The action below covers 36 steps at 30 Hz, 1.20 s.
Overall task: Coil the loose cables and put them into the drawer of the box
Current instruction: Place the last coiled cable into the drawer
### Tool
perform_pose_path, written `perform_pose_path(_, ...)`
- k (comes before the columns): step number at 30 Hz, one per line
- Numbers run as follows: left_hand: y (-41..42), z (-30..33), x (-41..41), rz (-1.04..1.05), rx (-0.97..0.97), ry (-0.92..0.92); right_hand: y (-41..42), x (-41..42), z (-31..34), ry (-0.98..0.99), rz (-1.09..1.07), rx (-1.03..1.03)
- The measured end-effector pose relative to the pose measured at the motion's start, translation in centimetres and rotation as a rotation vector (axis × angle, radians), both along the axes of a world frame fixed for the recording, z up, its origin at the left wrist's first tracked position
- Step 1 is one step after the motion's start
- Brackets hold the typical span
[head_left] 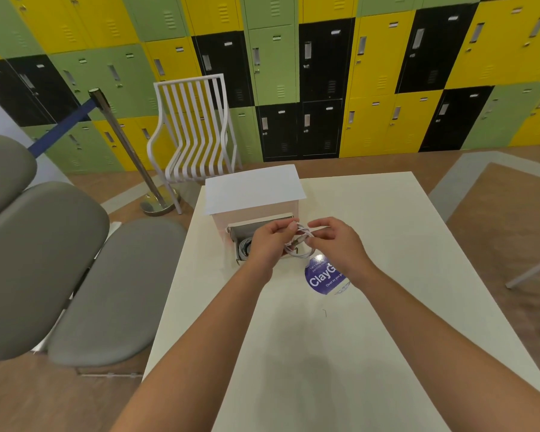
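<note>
A small white box [253, 188] stands at the far middle of the white table [387, 244], its drawer [236, 236] pulled out toward me. A grey coiled cable [244, 246] lies inside the drawer. Just above the drawer's front, both hands hold a white cable [300, 244] wound into loops. My left hand [270, 240] grips the coil from the left. My right hand [335, 241] pinches a strand of it from the right. My hands hide the drawer's right half.
A round purple sticker [323, 277] sits on the table under my right wrist. Grey padded seats [75, 275] line the left side. A white slatted chair [197, 129] and a stanchion post [128, 154] stand behind the table before coloured lockers.
</note>
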<state>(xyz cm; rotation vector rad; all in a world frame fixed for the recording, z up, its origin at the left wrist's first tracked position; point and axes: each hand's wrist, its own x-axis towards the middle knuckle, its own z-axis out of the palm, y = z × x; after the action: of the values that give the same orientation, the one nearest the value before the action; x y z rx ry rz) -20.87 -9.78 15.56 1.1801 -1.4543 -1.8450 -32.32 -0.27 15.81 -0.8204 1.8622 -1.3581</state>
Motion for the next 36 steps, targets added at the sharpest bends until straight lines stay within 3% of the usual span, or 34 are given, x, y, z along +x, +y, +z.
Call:
perform_pose_path(3, -0.1, 0.2, 0.1, -0.019, 0.023, -0.028, 0.3, -0.4, 0.4, -0.154, 0.076, -0.002)
perform_pose_path(9, 0.2, 0.4, -0.1, -0.029, 0.078, -0.029, 1.0, -0.5, 0.5, -0.196, 0.193, -0.088)
perform_pose_path(16, 0.5, 0.6, -0.3, -0.002, 0.222, 0.036, 0.9, 0.8, -0.1, -0.057, -0.062, -0.192)
perform_pose_path(22, 0.2, 1.3, -0.6, 0.032, 0.296, 0.126, 0.1, 1.2, -1.0, 0.341, -0.170, -0.168)
perform_pose_path(27, 0.1, 1.1, -0.4, -0.001, 0.269, 0.147, -0.1, 0.9, -1.1, 0.380, -0.229, -0.158)
perform_pose_path(36, -0.2, 0.4, 0.0, -0.019, 0.107, 0.139, -0.5, 0.1, -0.9, -0.050, -0.332, -0.109)
